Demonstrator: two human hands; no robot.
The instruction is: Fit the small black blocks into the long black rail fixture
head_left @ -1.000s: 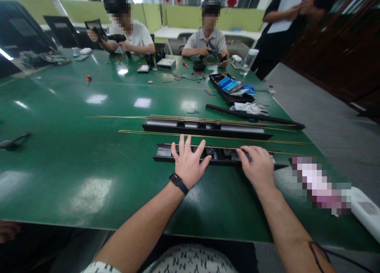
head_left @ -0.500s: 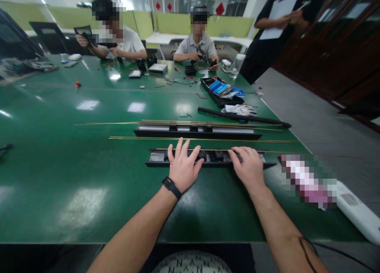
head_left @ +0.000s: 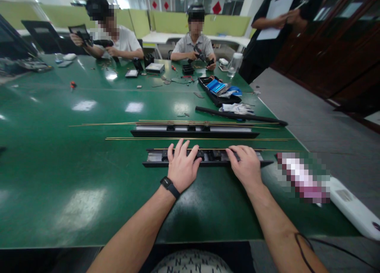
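Note:
A long black-edged channel (head_left: 208, 164) with dark blocks inside lies across the green table in front of me. My left hand (head_left: 183, 164) rests on its left half, fingers spread over the blocks. At its right part is my right hand (head_left: 245, 164), thumb and fingers pinched together at the upper edge, by a thin brass rod (head_left: 267, 149). Whether the fingertips grip that rod is too small to tell. Beyond them lie more thin rods (head_left: 133, 138) and a second channel (head_left: 178, 134) with rods along its top.
A black tube (head_left: 258, 117), white gloves (head_left: 236, 108) and a black tray (head_left: 212, 94) of blue items lie farther back. At the right are a blurred pink package (head_left: 303, 178) and a white device (head_left: 347, 205). Two people sit across the table; another stands at the right.
The camera view has shifted slightly, so the table things appear a little farther left. Both hands keep nearly the same pose on the near channel.

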